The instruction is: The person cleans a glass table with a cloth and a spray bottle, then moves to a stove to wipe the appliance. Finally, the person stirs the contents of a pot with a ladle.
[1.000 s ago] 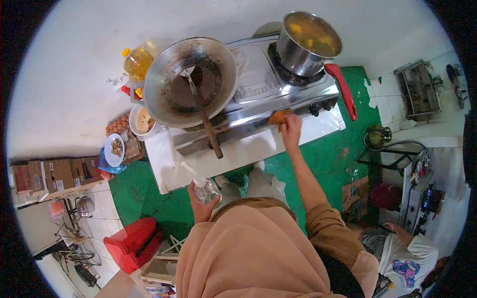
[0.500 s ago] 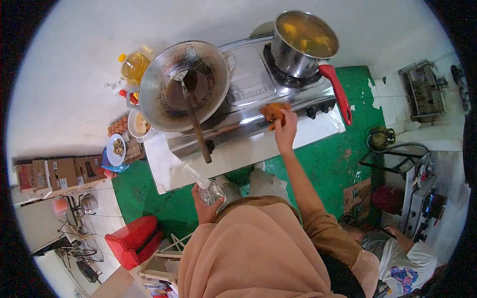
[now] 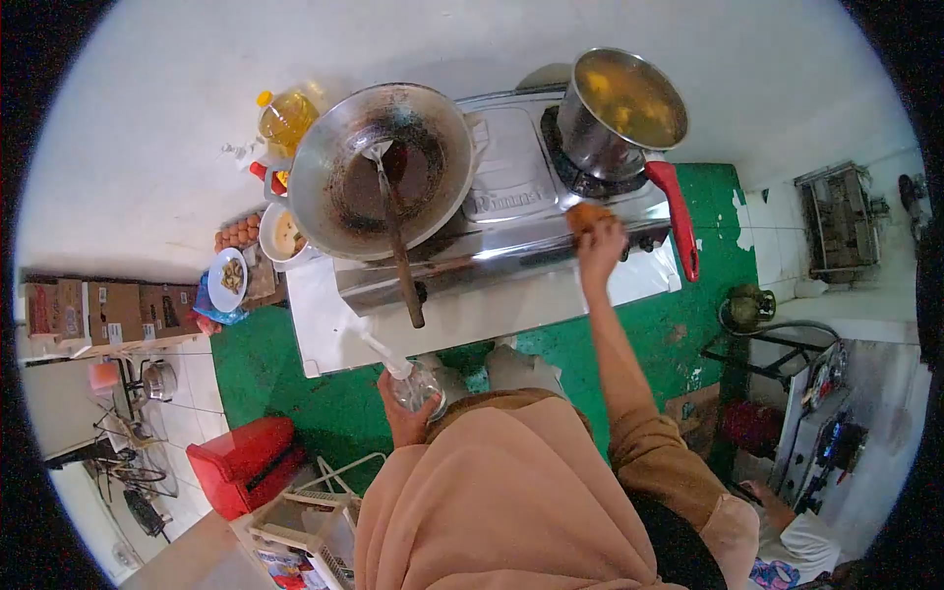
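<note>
My right hand (image 3: 601,248) presses an orange cloth (image 3: 587,218) to the front edge of the steel stove (image 3: 501,231), just left of the knobs. Closed around a clear spray bottle (image 3: 421,386) with a white nozzle, my left hand (image 3: 401,413) stays low near my body. On the left burner sits a large wok (image 3: 324,162) with a wooden-handled spatula (image 3: 395,236) resting in it. A steel pot (image 3: 586,147) of yellowish broth stands on the right burner, its red handle (image 3: 673,211) jutting over the front edge.
An oil bottle (image 3: 285,120), a white bowl (image 3: 270,236), eggs (image 3: 236,233) and a plate of food (image 3: 228,295) are left of the wok. A red chair (image 3: 241,462) stands lower left. Another person's arm (image 3: 772,503) shows at lower right, near a gas cylinder (image 3: 751,307).
My right hand has moved right along the stove front with the orange cloth, closer to the knobs. The view has shifted slightly. My left hand still holds the spray bottle.
</note>
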Action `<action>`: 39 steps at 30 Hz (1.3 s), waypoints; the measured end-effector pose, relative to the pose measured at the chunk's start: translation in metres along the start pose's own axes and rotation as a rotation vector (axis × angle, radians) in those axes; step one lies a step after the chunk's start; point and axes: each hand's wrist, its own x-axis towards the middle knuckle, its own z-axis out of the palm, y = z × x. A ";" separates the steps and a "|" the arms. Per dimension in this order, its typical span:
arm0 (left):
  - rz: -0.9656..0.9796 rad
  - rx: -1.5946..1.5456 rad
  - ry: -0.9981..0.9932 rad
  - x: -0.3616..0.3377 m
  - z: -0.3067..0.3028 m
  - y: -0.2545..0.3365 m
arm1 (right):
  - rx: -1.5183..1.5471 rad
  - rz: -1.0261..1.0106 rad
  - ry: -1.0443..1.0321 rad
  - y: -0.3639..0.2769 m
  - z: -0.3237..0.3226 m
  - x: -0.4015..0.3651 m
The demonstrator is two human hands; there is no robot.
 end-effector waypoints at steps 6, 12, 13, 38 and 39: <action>-0.043 -0.072 -0.015 0.005 0.006 0.022 | 0.397 -0.231 -0.234 -0.117 0.017 -0.081; 0.033 0.034 -0.004 0.015 -0.024 -0.001 | 0.494 -0.300 -0.382 -0.076 0.031 -0.129; 0.033 0.026 0.022 0.013 -0.029 -0.002 | 0.510 -0.139 -0.524 -0.067 0.007 -0.111; -0.089 0.043 0.134 0.033 -0.185 -0.017 | 0.365 -0.670 -0.720 -0.328 0.067 -0.252; -0.084 0.034 0.158 0.033 -0.192 -0.021 | 0.370 -0.676 -0.720 -0.343 0.083 -0.258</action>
